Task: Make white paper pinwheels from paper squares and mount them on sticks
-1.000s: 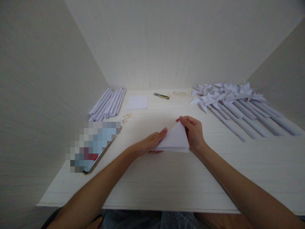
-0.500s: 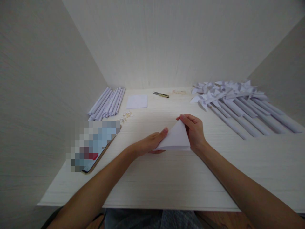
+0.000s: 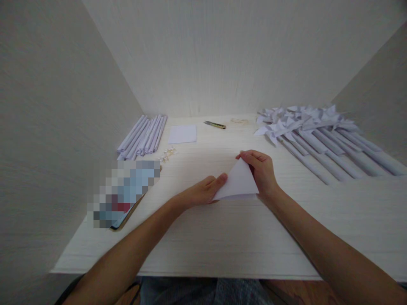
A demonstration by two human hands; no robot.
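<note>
A white sheet of paper (image 3: 239, 183), folded into a triangle, is held between both hands above the middle of the table. My left hand (image 3: 206, 189) grips its left corner, thumb on top and fingers underneath. My right hand (image 3: 261, 171) pinches the top corner between thumb and fingertips, its palm along the right edge. Along the near side of the triangle the paper's layers stand slightly apart. The left fingers are mostly hidden beneath the paper.
Rolled paper tubes (image 3: 144, 134) lie at the back left, beside a square paper stack (image 3: 182, 134). Thread snips (image 3: 215, 125) lie at the back. Paper pinwheels (image 3: 299, 123) on tube sticks are piled at the right. A blurred phone (image 3: 130, 195) and small scattered bits (image 3: 167, 154) are at the left.
Both hands and the folded paper have shifted slightly to the right. The near edge of the paper has risen a little, and both grips remain.
</note>
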